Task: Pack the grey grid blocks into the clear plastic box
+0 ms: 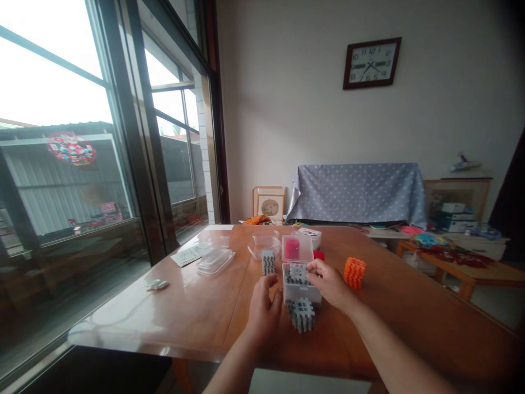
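While two hands work at the middle of one wooden table [410, 306], a single clear plastic box [301, 284] stands there, its lid [297, 248] hinged up and back, its long axis running away from the person. Three grey lattice blocks show: one [302, 314] just in front of the box, one [268, 262] behind the left hand, one [298, 273] inside the box. One orange block [355, 272] sits to the right. The right hand [330, 284] pinches the box's rim; the left hand [263, 312] rests beside the box, fingers loosely together.
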Tool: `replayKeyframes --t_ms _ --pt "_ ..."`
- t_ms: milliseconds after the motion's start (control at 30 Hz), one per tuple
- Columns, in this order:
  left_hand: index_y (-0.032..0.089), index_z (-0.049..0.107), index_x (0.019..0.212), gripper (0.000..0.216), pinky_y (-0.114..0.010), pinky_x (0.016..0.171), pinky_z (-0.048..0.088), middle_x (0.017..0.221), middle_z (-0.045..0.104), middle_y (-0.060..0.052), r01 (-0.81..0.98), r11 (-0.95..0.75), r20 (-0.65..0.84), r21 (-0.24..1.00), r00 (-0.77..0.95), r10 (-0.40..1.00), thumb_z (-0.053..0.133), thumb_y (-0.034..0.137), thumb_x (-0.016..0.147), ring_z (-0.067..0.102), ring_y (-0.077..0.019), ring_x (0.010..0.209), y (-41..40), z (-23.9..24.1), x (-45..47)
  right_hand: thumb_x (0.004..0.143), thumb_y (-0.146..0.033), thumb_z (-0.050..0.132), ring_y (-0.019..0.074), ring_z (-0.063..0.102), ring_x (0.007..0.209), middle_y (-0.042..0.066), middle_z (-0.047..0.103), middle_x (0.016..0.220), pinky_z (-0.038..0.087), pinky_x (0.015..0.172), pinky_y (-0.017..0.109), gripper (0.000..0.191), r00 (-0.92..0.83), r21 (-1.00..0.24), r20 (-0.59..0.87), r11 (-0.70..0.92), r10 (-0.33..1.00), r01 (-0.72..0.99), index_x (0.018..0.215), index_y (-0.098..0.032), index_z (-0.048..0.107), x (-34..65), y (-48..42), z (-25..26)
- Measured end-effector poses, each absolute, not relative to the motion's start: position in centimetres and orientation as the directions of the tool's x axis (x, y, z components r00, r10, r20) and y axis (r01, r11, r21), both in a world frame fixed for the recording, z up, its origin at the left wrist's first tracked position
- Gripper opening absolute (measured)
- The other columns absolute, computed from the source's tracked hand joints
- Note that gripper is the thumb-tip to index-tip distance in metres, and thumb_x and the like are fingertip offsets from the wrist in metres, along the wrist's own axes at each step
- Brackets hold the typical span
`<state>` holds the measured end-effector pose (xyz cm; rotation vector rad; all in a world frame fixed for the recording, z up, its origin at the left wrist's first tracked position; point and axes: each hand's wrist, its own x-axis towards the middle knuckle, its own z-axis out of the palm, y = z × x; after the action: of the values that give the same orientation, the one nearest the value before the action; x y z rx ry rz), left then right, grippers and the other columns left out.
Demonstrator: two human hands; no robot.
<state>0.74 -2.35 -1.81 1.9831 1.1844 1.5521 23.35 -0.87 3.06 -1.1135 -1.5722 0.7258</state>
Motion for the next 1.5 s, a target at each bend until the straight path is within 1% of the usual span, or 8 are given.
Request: replayKeyframes --t_ms 133,233,400,600,700,833,1167,1500 --pt "0.024 0.061 0.121 0.026 -0.044 0.102 0.046 0.122 0.067 -0.008 0.453 -0.695 0.697 0.558 0.198 0.689 0.057 0.026 0.095 0.058 -0.0259 0.116 -0.6 1.5 0.5 0.079 -0.032 0.065 0.0189 0.062 0.079 0.0 0.07 0.082 0.047 0.076 0.03 0.013 -0.094 -0.851 0.38 0.388 0.92 0.355 0.085 -0.021 0.064 23.0 -0.2 2.9" --pt "0.025 0.065 0.116 0.025 -0.043 0.1 0.046 0.114 0.07 -0.006 0.486 -0.718 0.668 0.497 0.313 0.675 0.056 0.024 0.093 0.058 -0.0262 0.112 0.4 2.9 0.7 0.077 -0.03 0.066 0.0192 0.063 0.077 0.0 0.072 0.081 0.048 0.075 0.03 0.011 -0.109 -0.835 0.363 0.375 0.925 0.402 0.083 -0.021 0.067 22.8 0.1 2.8" --pt "0.025 0.071 0.104 0.022 -0.039 0.092 0.049 0.099 0.072 -0.003 0.517 -0.691 0.608 0.505 0.355 0.71 0.061 0.019 0.085 0.059 -0.0246 0.102 1.6 2.4 1.0 0.071 -0.026 0.069 0.0211 0.064 0.079 0.001 0.073 0.078 0.048 0.077 0.031 0.009 -0.083 -0.802 0.362 0.356 0.928 0.48 0.078 -0.022 0.071 22.9 0.1 2.6" --pt "0.025 0.073 0.097 0.021 -0.037 0.091 0.048 0.093 0.073 -0.003 0.495 -0.694 0.595 0.523 0.371 0.713 0.061 0.017 0.083 0.059 -0.0243 0.101 2.0 2.4 1.1 0.082 -0.034 0.063 0.023 0.068 0.085 0.001 0.077 0.089 0.048 0.084 0.033 0.027 -0.127 -0.741 0.389 0.392 0.912 0.546 0.104 -0.026 0.076 22.7 -0.4 3.2" --pt "0.025 0.075 0.099 0.023 -0.037 0.092 0.049 0.092 0.072 -0.003 0.485 -0.696 0.589 0.529 0.381 0.713 0.06 0.016 0.082 0.059 -0.0245 0.101 2.0 2.5 1.1 0.084 -0.038 0.062 0.0239 0.068 0.086 0.001 0.078 0.087 0.047 0.083 0.033 0.021 -0.15 -0.681 0.412 0.413 0.899 0.605 0.092 -0.028 0.079 22.4 -0.7 3.6" --pt "0.025 0.074 0.103 0.026 -0.041 0.099 0.047 0.105 0.07 -0.006 0.462 -0.711 0.624 0.531 0.354 0.696 0.054 0.018 0.088 0.058 -0.0248 0.106 1.6 1.8 1.0 0.081 -0.034 0.065 0.0252 0.068 0.088 0.002 0.078 0.086 0.046 0.085 0.035 0.018 -0.119 -0.595 0.45 0.397 0.885 0.699 0.085 -0.031 0.082 22.4 -0.9 3.4" --pt "0.027 0.072 0.115 0.036 -0.05 0.12 0.03 0.134 0.062 -0.007 0.453 -0.697 0.65 0.556 0.285 0.704 0.038 0.032 0.104 0.046 -0.0254 0.136 -0.1 -0.7 1.1 0.09 -0.035 0.055 0.0265 0.063 0.1 0.003 0.077 0.097 0.042 0.092 0.038 0.026 -0.167 -0.519 0.448 0.407 0.879 0.752 0.096 -0.032 0.08 22.5 -1.0 1.9" --pt "0.027 0.064 0.132 0.04 -0.051 0.122 0.029 0.149 0.049 -0.01 0.469 -0.684 0.659 0.558 0.25 0.709 0.037 0.037 0.105 0.038 -0.0257 0.144 -0.2 -1.7 1.3 0.099 -0.036 0.046 0.0258 0.062 0.106 0.002 0.076 0.103 0.036 0.1 0.041 0.034 -0.227 -0.494 0.433 0.44 0.872 0.75 0.099 -0.033 0.079 22.8 -1.3 2.3"
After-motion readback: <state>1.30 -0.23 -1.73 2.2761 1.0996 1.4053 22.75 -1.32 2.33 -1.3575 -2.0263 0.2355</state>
